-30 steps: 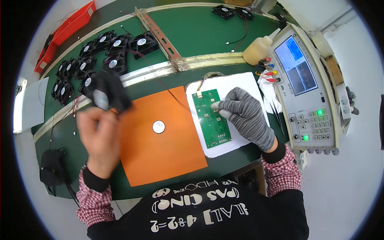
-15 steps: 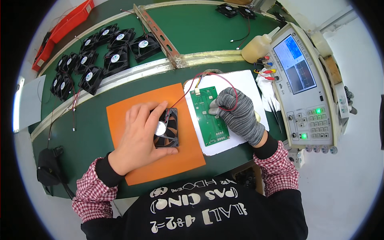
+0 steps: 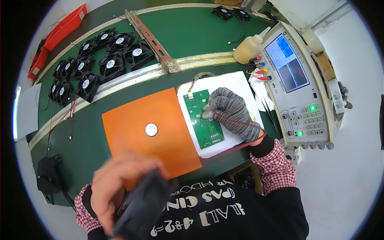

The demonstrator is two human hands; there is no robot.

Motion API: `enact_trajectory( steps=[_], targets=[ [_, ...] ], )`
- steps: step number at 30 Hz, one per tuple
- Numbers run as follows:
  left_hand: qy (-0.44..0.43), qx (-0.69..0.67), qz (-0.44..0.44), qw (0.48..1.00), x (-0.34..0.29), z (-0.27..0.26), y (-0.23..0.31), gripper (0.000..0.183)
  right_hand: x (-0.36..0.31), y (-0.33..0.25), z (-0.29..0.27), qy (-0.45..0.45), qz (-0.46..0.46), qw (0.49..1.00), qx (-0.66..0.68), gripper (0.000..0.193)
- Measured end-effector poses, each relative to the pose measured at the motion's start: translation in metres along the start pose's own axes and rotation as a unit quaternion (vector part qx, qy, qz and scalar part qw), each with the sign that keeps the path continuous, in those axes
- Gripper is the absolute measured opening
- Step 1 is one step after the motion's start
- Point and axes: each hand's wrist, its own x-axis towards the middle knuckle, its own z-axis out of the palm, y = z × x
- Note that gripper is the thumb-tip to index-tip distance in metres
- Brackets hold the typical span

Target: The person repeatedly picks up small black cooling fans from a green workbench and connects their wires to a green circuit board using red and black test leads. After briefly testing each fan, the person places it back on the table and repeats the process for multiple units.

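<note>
Close to my body, my left hand (image 3: 126,178) is closed around a black cooling fan (image 3: 146,204); both are smeared by motion. A thin red wire (image 3: 234,120) runs from my right hand past its wrist and back toward the fan. My right hand (image 3: 230,114), in a grey striped glove, has thumb and finger pinched together over the right edge of a green circuit board (image 3: 204,130). The wire's end is hidden at those fingertips. The board lies on a white pad (image 3: 244,86). A white round disc (image 3: 151,129) with small dark marks rests on an orange sheet (image 3: 132,114).
Several black fans (image 3: 112,64) with wires lie at the far left, behind a metal rail (image 3: 132,73). A red bin (image 3: 66,28) stands beyond. On the right are a test instrument (image 3: 300,88), a squeeze bottle (image 3: 248,50) and tweezers (image 3: 270,114). A black pouch (image 3: 49,174) sits at left.
My left hand has lifted the fan off the orange sheet and brought it toward my body. The white disc now shows uncovered on the sheet. My right hand remains at the board's edge.
</note>
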Motion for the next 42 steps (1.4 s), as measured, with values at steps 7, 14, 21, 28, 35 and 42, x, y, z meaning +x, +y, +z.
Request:
enact_trajectory(
  steps=[7,14,21,28,35,42],
  targets=[
    [-0.123,-0.375,-0.196,0.898,0.000,-0.035,0.001,0.097,0.003,-0.004,0.005,0.008,-0.060,0.998,-0.013,0.019],
    [0.105,0.200,0.199,0.954,0.087,0.020,-0.061,0.078,-0.001,-0.003,0.001,0.025,-0.080,0.996,-0.022,0.015],
    [0.072,0.453,-0.067,0.886,0.086,0.022,-0.215,0.020,-0.006,-0.007,-0.004,0.122,0.077,0.967,0.208,0.026],
    [-0.015,0.246,0.200,0.948,0.034,0.043,-0.091,0.011,0.005,-0.041,0.000,0.108,-0.240,0.962,-0.076,0.052],
    [0.102,0.453,0.175,0.868,-0.025,-0.019,-0.085,0.013,-0.003,-0.044,-0.019,0.035,-0.185,0.961,-0.203,0.033],
    [0.127,0.361,0.008,0.924,-0.029,0.019,-0.066,0.017,-0.004,-0.013,-0.015,0.000,0.059,0.997,0.056,0.011]
  ],
)
